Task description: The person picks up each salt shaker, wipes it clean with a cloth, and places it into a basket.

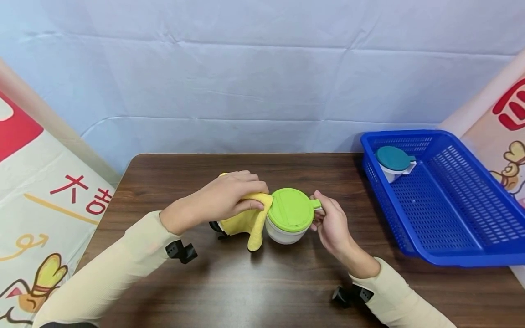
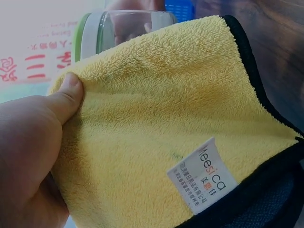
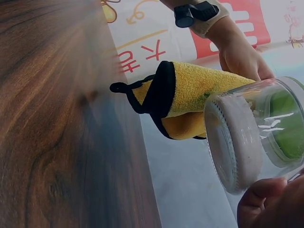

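My right hand [image 1: 334, 225] grips the handle of a clear seasoning jar [image 1: 285, 235] with a bright green lid [image 1: 292, 209]. In the right wrist view the jar's glass base [image 3: 221, 142] shows, held up off the table. From the left, my left hand [image 1: 229, 193] pinches a yellow towel [image 1: 239, 223] with dark edging, thumb on its near face. The towel's upper corner lies against the jar's side by the lid. A white label [image 2: 203, 176] is sewn near the towel's edge, and its lower part hangs loose.
A blue plastic basket [image 1: 404, 218] stands on the right of the brown wooden table [image 1: 262, 291]. Inside its back left corner sits another jar with a teal lid [image 1: 394, 158]. Pale cloth [image 1: 262, 82] hangs behind the table, with printed sheets at both sides.
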A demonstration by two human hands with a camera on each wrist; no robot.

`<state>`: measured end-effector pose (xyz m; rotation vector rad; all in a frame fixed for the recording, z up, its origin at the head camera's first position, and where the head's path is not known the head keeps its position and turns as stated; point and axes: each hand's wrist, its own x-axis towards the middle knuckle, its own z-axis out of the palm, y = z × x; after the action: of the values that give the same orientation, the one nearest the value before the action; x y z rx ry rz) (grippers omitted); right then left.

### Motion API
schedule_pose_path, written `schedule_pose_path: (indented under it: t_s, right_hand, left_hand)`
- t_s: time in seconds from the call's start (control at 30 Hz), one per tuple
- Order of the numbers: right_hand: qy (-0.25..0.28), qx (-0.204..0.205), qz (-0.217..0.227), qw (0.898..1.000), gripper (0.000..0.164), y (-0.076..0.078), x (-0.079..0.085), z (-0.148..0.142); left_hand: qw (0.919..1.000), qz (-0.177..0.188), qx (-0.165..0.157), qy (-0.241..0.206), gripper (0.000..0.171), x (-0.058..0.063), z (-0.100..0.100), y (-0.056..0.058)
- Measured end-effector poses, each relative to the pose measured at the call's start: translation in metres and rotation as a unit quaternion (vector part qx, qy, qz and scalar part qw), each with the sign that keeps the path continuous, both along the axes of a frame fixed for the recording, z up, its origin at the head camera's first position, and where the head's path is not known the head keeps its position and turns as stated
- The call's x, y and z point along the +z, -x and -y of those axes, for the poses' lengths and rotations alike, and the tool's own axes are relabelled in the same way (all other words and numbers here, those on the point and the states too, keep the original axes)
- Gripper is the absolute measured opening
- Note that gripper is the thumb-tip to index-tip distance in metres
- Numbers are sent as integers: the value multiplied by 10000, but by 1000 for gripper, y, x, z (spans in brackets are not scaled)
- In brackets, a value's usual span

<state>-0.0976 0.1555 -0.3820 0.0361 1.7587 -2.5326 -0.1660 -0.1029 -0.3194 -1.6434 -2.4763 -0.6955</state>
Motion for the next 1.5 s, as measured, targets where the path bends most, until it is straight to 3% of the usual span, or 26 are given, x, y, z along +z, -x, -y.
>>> schedule_pose_path:
  t_s: [0.33,1.5]
  right_hand:
    - [68,-23,-37,10000,47,0,-2,0]
    - [-174,149,-90,9997,48,-4,-1,3]
  left_hand:
    - [9999,-83,-60,69,14,1,-2,4]
    - [9991,-179,183,327,12,6,-3,8]
